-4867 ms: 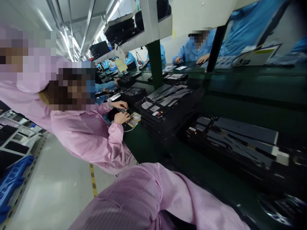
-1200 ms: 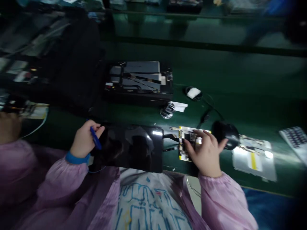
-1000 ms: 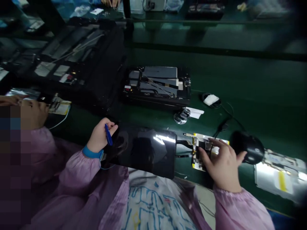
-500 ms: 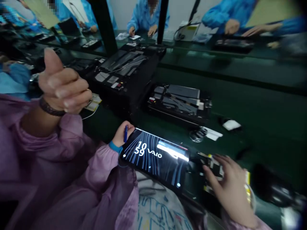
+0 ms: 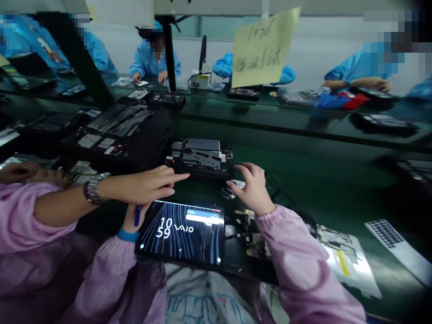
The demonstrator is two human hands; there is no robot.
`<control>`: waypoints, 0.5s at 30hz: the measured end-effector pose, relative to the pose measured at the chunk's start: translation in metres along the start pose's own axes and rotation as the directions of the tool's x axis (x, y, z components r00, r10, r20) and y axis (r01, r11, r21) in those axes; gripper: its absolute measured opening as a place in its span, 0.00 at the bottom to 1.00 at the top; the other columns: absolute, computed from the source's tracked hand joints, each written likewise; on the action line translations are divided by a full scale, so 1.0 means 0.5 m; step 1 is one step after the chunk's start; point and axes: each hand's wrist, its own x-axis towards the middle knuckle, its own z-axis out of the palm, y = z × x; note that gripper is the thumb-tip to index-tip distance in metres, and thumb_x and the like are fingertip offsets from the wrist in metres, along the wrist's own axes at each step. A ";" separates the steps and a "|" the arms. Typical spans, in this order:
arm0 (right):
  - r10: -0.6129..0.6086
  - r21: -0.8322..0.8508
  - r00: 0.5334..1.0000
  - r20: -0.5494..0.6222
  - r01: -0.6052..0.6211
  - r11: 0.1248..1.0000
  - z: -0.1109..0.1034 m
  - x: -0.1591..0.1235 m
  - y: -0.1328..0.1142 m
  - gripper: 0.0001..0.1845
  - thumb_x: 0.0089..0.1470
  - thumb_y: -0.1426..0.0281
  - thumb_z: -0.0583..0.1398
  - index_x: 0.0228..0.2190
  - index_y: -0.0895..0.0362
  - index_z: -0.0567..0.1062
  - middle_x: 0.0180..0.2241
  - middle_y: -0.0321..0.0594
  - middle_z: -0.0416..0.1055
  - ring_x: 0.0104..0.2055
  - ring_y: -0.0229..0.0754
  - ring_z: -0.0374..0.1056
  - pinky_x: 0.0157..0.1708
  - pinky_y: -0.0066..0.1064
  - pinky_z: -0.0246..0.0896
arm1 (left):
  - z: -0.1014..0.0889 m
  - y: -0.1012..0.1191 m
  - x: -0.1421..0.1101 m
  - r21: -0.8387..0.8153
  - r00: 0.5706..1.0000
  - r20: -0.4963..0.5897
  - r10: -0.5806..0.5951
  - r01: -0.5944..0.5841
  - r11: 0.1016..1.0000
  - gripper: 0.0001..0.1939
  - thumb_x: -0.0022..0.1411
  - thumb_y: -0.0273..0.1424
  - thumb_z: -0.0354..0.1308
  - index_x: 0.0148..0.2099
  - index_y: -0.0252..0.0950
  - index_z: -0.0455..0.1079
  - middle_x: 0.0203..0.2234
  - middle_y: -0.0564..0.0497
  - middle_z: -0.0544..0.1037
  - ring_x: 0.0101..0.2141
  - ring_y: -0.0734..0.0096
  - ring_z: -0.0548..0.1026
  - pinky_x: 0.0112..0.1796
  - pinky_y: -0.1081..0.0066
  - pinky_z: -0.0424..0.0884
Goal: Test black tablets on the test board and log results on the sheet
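The lit screen panel (image 5: 182, 234) lies in front of me, showing 10:59 and VAIO. At its left edge my left hand (image 5: 132, 220) is closed around a blue pen-like tool (image 5: 137, 215), partly covered by a co-worker's forearm. My right hand (image 5: 254, 188) is raised with fingers apart and nothing in it, near a shiny round item (image 5: 228, 192) and the right end of the black device stack (image 5: 200, 157). Dark cables run from the panel to a circuit board (image 5: 250, 225), partly behind my right sleeve. A co-worker's hand (image 5: 148, 184) points across above the panel's top edge.
A taller black device stack (image 5: 135, 135) stands at left. On the right lie a silver plate with a yellow strip (image 5: 357, 265), a white keyboard (image 5: 388, 234) and a black round object (image 5: 305, 220). A yellow note (image 5: 265, 49) hangs ahead. Co-workers in blue sit opposite.
The dark panel has lit up. My right hand has left the circuit board and risen toward the device stack. A co-worker's hand has come in from the left and now points.
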 end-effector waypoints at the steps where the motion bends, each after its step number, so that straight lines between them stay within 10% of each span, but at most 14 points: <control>1: -0.014 -0.005 1.000 -0.003 0.014 1.000 0.005 0.015 0.009 0.29 0.54 0.55 0.59 0.51 0.60 0.69 0.51 0.54 0.63 0.55 0.57 0.57 0.54 0.51 0.55 | -0.014 0.010 0.022 0.051 0.996 0.081 0.024 -0.028 0.998 0.26 0.65 0.37 0.48 0.65 0.42 0.58 0.38 0.50 0.74 0.40 0.69 0.68 0.46 0.68 0.63; 15: -0.062 -0.035 0.997 0.048 0.064 0.997 0.035 0.043 0.002 0.29 0.52 0.52 0.60 0.50 0.56 0.71 0.57 0.52 0.58 0.63 0.62 0.46 0.58 0.61 0.47 | 0.022 0.052 0.168 0.157 0.994 0.111 -0.008 -0.009 0.988 0.30 0.60 0.34 0.52 0.65 0.38 0.58 0.34 0.48 0.80 0.32 0.64 0.76 0.35 0.69 0.68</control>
